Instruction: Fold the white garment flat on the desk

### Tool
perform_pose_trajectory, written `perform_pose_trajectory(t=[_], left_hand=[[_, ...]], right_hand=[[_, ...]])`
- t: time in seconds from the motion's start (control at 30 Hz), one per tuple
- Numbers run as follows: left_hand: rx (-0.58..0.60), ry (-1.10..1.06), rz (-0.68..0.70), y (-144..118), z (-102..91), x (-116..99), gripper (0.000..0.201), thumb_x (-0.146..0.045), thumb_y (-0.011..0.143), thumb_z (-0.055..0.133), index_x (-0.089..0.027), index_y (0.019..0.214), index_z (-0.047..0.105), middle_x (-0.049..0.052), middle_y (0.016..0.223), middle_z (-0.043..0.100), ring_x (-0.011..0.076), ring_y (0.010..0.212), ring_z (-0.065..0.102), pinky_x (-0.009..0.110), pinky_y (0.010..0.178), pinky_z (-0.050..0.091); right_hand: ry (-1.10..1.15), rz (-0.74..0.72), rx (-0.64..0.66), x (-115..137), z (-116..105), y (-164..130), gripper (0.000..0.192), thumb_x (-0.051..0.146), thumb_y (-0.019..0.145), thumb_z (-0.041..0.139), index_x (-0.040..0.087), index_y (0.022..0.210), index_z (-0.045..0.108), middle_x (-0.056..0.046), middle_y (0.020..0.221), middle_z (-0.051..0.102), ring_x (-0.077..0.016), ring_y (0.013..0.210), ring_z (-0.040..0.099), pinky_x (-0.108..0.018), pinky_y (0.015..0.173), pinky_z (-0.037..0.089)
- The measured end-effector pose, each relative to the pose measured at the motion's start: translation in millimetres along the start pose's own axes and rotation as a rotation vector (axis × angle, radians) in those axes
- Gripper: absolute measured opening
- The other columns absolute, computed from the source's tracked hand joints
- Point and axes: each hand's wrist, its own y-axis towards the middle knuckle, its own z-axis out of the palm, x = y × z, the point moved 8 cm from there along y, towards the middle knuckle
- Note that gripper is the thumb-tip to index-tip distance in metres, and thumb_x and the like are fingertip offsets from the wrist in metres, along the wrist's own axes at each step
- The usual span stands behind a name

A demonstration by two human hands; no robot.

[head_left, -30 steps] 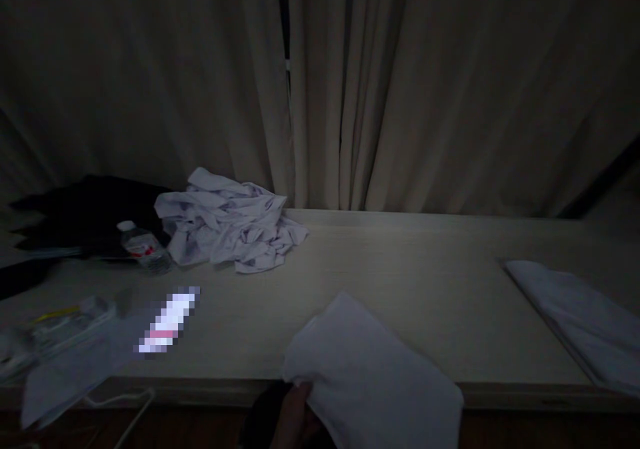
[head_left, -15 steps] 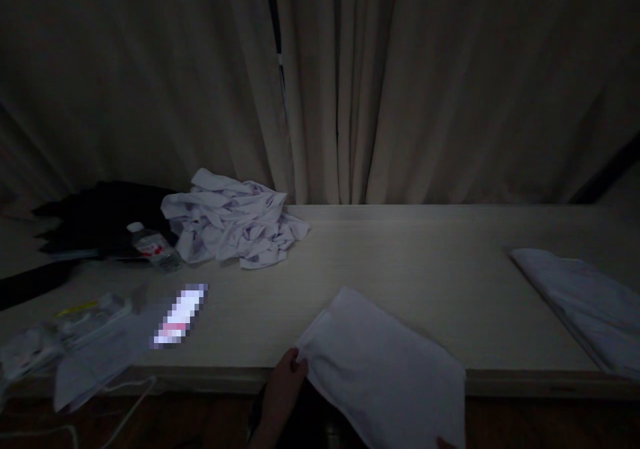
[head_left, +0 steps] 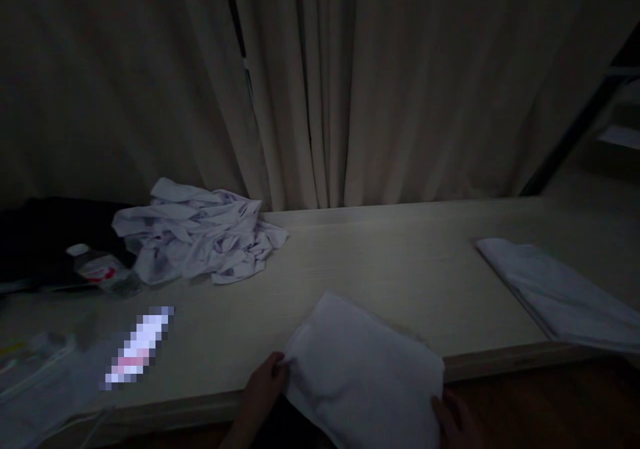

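A folded white cloth [head_left: 370, 369] hangs over the front edge of the pale table [head_left: 365, 262], its far corner above the tabletop. My left hand [head_left: 266, 381] pinches its left corner between thumb and fingers. At the cloth's right side, low in the view, my right hand [head_left: 455, 417] grips the edge, partly cut off by the frame's bottom. On the right of the table lies another folded white cloth [head_left: 565, 296]. A crumpled heap of white fabric [head_left: 200, 232] sits at the back left.
Left of the heap are a clear plastic bottle [head_left: 105, 272] lying tilted and a dark pile of fabric [head_left: 45, 236]. A pixelated bright object [head_left: 140, 349] lies nearer. Plastic-wrapped items [head_left: 40, 376] crowd the front left. Long curtains [head_left: 320, 89] hang behind the table.
My view has turned to the right, so the table's things sit further left. My right hand shows more now. Both hands still hold the cloth.
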Motion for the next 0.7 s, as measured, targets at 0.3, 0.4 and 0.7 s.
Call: perform_pose_trajectory(t=[0.3,0.4,0.7], left_hand=[[-0.049,-0.526,-0.33,-5,22.9,22,0.049,-0.064,0.067,0.046,-0.022,0.092,0.047,0.0,0.072,0.062,0.0185,0.049,0.061,0.028,0.038,0.043],[-0.036,-0.555,-0.281,-2,21.1,17,0.056,-0.07,0.059,0.054,-0.021,0.085,0.049,-0.003,0.059,0.057,0.0204,0.054,0.062,0.03,0.043,0.047],[-0.483,-0.526,-0.252,-32,-18.3,44,0.063,-0.067,0.057,0.053,-0.019,0.098,0.049,0.012,0.104,0.064,0.028,0.099,0.063,0.039,0.083,0.055]], right_hand=[[0.082,0.027,0.036,29,15,18,0.079,0.067,0.046,0.067,0.015,0.104,0.05,-0.011,0.087,0.069,-0.0298,0.087,0.064,-0.041,0.078,0.051],[0.082,0.072,0.011,28,12,25,0.085,0.066,0.044,0.069,0.012,0.108,0.053,-0.011,0.089,0.07,-0.0305,0.092,0.063,-0.041,0.083,0.05],[0.041,-0.053,-0.041,31,-3,53,0.058,0.061,0.046,0.069,0.017,0.083,0.062,-0.006,0.077,0.071,-0.0303,0.086,0.064,-0.04,0.081,0.048]])
